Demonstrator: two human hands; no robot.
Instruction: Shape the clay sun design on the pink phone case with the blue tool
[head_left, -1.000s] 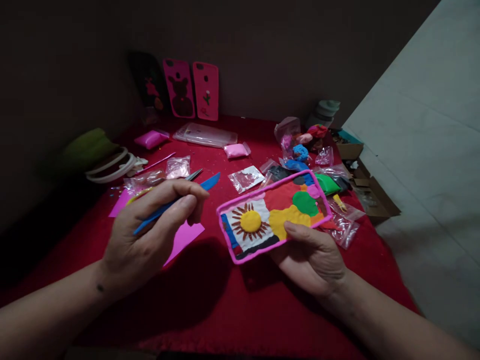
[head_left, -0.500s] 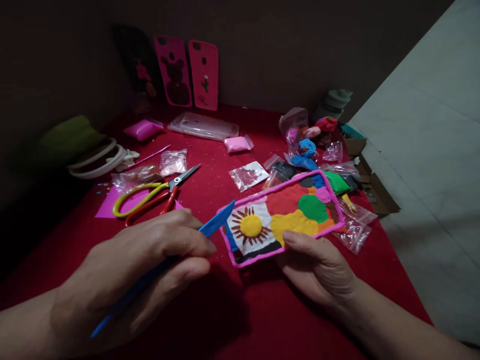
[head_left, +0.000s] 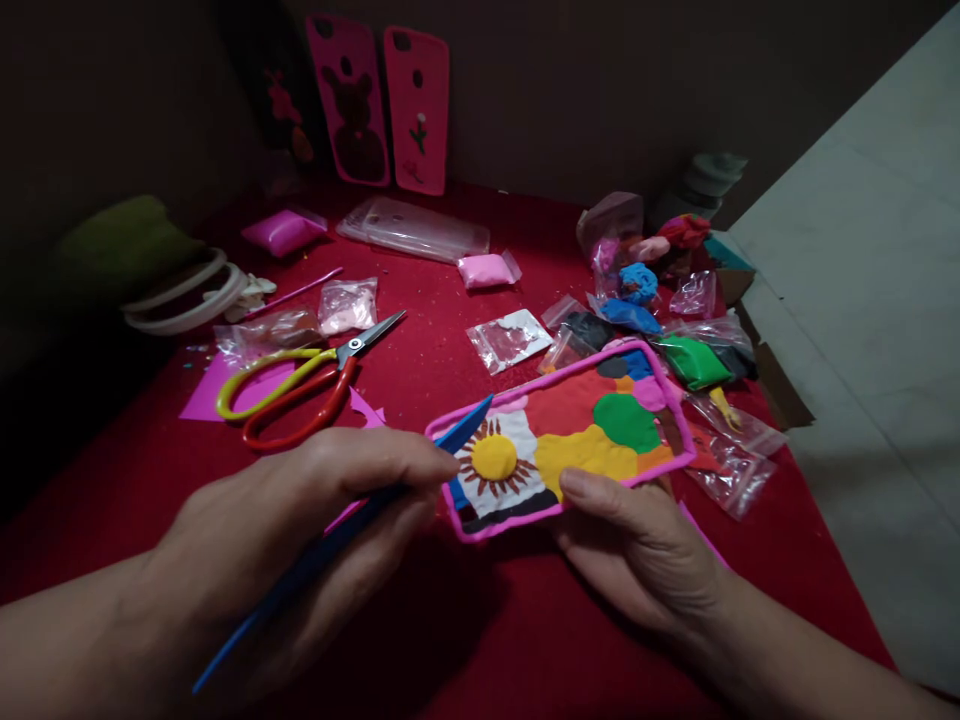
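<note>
My left hand (head_left: 315,530) is closed around a blue plastic clay knife (head_left: 300,575), its blade tip pointing at the left end of a phone case (head_left: 585,445). Colourful clay patches cover the case, with a pink clay rim and a yellow flower with brown petals on white. Whether the blade touches the clay I cannot tell. My right hand (head_left: 637,545) grips the case by its lower edge, thumb on the front, the other fingers hidden behind. Scissors (head_left: 315,385) with yellow and red handles lie half open beyond my left hand.
Bags of clay, including a green one (head_left: 691,362) and a pink one (head_left: 487,270), lie about the red cloth (head_left: 450,640). A clear phone case (head_left: 412,228) lies behind. Two pink cases (head_left: 417,110) stand against the wall. White rings (head_left: 195,305) sit at left, a cardboard box (head_left: 776,380) at right.
My left hand and the clay knife have moved right, bringing the blade further over the phone case. The view has shifted, so the table things sit somewhat higher. My right hand keeps its hold.
</note>
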